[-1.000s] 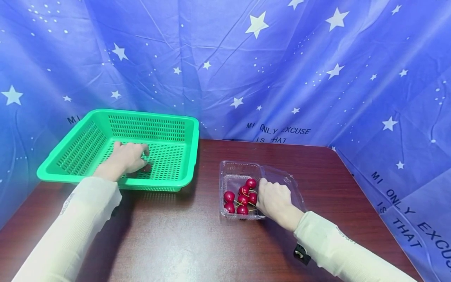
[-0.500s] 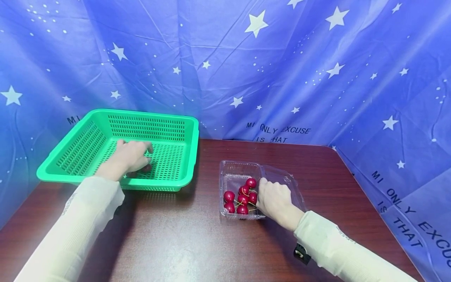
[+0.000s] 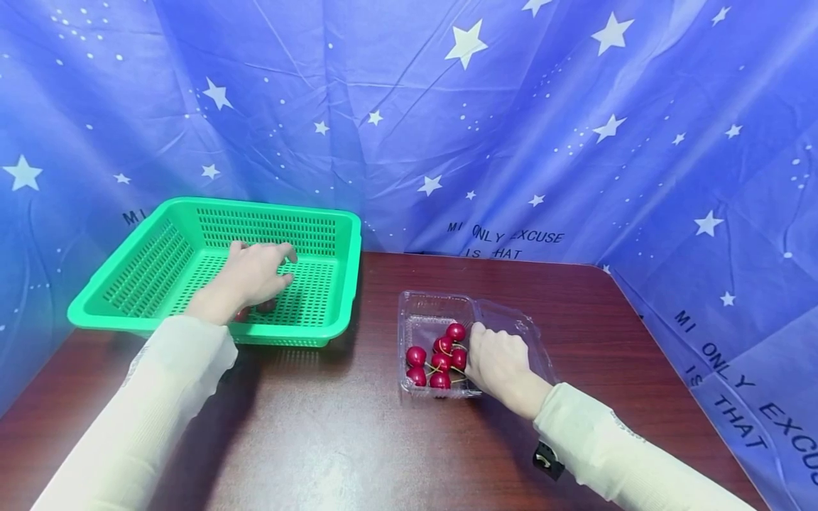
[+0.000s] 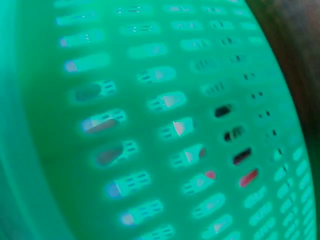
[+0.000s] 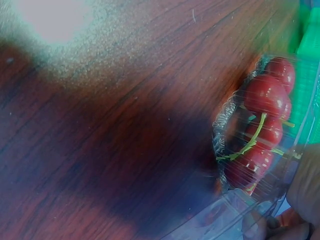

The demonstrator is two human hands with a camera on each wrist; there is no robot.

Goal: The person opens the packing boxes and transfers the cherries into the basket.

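Inside the green slotted basket (image 3: 345,284), my left hand (image 3: 249,273) is held over the floor, fingers loosely bent and apart with nothing seen in them. Below its palm lie red cherries (image 3: 266,306), partly hidden by the hand. Bits of red show through the slots of the basket wall (image 4: 165,115) in the left wrist view. My right hand (image 3: 501,358) grips the near side of a clear plastic clamshell box (image 3: 405,323), where the lid joins. Several red cherries (image 3: 441,362) with green stems lie in the box; the right wrist view shows them through its wall.
The basket and box stand on a dark red-brown wooden table (image 3: 332,426), the basket at the left and the box right of centre. The box's lid (image 3: 511,319) lies folded out to the right. A blue star-patterned cloth (image 3: 396,142) hangs behind.
My left hand has risen and moved right and away from me inside the basket, uncovering more of the cherries under it. The right hand and the box have stayed put.
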